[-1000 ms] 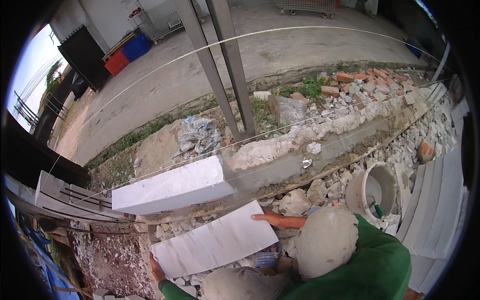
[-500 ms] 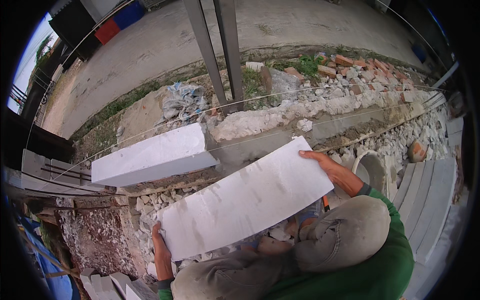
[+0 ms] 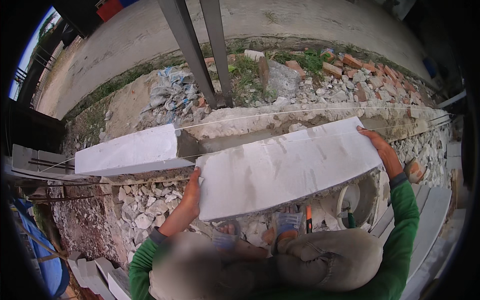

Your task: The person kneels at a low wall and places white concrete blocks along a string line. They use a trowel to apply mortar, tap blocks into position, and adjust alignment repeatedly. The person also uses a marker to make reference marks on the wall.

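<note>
Between my two hands is a long, white lightweight concrete block (image 3: 287, 167), its face streaked with grey damp marks. My left hand (image 3: 190, 195) is closed on its left end and my right hand (image 3: 379, 142) on its right end. The block hangs in front of a strip of wet grey mortar (image 3: 225, 142), tilted slightly up to the right. Just left of it, another white block (image 3: 130, 150) lies on the mortar bed, its end face near my block's left corner. A taut string line (image 3: 300, 110) runs along the row.
Near my feet stand a round bucket (image 3: 374, 202) with a green-handled tool (image 3: 351, 220) and an orange-and-black handle (image 3: 309, 219). Two metal posts (image 3: 215, 55) rise beyond the footing. Broken bricks (image 3: 352, 62) and rubble lie farther right. Stacked blocks (image 3: 430, 225) sit at my right.
Both hands have carried the block rightward and away from my body, closer to the mortar strip. My view has also shifted, showing the bucket and my feet more fully.
</note>
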Demonstrator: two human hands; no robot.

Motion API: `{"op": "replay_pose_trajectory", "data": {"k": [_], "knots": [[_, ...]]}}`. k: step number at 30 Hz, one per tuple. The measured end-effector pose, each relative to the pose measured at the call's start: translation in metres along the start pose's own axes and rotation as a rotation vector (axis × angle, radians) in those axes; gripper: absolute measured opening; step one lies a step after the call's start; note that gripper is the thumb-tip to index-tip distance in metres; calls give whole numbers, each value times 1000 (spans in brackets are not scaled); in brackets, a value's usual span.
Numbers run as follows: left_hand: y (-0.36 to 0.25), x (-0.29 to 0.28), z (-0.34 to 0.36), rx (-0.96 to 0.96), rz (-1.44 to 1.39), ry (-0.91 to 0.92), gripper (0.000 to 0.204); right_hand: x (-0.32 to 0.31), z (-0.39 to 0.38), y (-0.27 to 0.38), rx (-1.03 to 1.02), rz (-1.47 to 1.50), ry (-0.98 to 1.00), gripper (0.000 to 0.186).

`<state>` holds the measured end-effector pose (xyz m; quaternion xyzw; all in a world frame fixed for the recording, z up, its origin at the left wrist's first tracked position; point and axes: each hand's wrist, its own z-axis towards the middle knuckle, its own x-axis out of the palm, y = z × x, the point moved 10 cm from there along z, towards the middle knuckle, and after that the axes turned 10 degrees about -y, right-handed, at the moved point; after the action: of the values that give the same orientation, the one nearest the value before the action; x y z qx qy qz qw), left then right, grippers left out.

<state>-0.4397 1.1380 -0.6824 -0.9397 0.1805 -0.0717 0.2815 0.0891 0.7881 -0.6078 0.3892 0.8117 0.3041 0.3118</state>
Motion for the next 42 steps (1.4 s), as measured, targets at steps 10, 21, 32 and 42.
{"op": "replay_pose_trajectory", "data": {"k": [10,21,32,42], "knots": [[-82,117,38,358,31,172,82,-54,72,34,-174,266,-32,83],[-148,34,92,925,-593,-327,72,-97,188,17,-438,729,-116,60],[-116,41,52,1304,-293,-45,54,-79,223,-34,-465,814,125,58],[-89,45,45,987,-400,151,72,-88,221,-27,-528,752,19,56]]}}
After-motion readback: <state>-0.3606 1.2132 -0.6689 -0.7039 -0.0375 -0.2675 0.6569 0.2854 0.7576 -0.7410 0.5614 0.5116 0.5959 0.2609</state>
